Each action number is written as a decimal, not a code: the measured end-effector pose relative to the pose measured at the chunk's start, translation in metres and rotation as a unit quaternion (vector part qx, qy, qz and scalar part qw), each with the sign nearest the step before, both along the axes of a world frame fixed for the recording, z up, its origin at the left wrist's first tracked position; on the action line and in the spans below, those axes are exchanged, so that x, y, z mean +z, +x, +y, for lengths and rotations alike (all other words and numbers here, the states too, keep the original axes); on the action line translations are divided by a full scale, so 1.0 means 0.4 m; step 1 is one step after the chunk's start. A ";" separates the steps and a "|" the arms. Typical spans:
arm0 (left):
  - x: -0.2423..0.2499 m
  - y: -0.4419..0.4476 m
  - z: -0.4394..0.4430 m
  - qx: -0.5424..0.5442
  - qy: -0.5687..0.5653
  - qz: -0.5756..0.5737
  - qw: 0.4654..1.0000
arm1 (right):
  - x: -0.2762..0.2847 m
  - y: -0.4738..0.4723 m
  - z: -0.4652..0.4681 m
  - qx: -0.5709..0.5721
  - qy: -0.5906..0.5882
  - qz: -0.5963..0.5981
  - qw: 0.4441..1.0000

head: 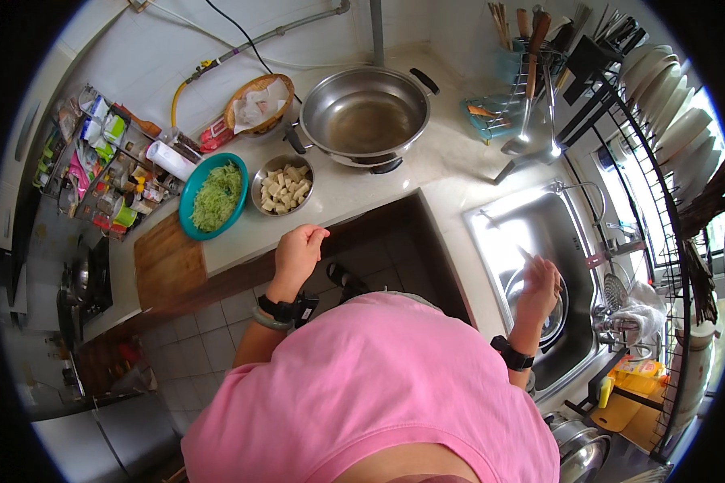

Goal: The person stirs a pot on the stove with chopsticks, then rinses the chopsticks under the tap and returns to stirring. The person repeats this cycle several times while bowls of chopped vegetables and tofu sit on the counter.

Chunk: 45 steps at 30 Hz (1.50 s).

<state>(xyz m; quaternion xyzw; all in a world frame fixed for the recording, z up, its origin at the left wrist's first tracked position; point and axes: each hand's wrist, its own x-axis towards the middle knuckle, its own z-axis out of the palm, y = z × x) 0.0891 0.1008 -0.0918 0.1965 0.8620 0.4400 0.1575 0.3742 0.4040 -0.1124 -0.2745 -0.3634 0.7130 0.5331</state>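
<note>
My left hand (301, 252) hovers over the counter's front edge, its fingers curled in and nothing visible in them. Nearest to it stands a steel bowl (267, 205) of pale, cut cubes that look like tofu (285, 188). Left of that bowl, a teal plastic basin (188, 211) holds shredded green vegetable (216, 196). My right hand (539, 288) is above the stainless steel sink (574, 302), partly bent. A thin blurred shape shows at its fingertips; I cannot tell whether it is a held thing. Beneath this hand, a round glass or metal vessel (559, 326) sits in the sink.
A wide steel pan (420, 130) with shallow liquid stands at the back. Beside it are a wicker basket (235, 99) and a spice rack (118, 163). A wooden cutting board (169, 259) lies left. Ladles (522, 136) and a dish rack (664, 175) with plates crowd the right.
</note>
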 end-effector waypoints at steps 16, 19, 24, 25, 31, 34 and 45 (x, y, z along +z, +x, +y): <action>0.007 -0.002 -0.008 0.012 0.016 -0.017 1.000 | -0.023 -0.003 0.009 -0.029 0.085 -0.121 0.989; 0.013 -0.002 -0.011 0.005 0.012 -0.031 0.999 | -0.017 -0.003 0.013 -0.012 0.010 -0.072 0.997; 0.022 0.007 -0.013 0.000 0.024 -0.023 0.999 | -0.019 -0.002 0.016 0.001 0.061 -0.088 0.994; 0.023 0.010 -0.014 0.014 -0.014 -0.013 1.000 | -0.020 -0.001 0.017 0.003 0.059 -0.095 0.994; 0.008 0.029 -0.042 0.070 -0.013 -0.047 0.996 | -0.019 0.006 0.033 0.023 0.040 -0.117 0.992; -0.006 0.032 -0.058 0.085 0.022 -0.035 0.996 | -0.014 0.004 0.038 0.016 0.017 -0.096 0.995; 0.021 -0.034 -0.069 0.074 0.011 -0.047 0.996 | 0.029 -0.076 0.009 0.018 0.003 -0.049 0.999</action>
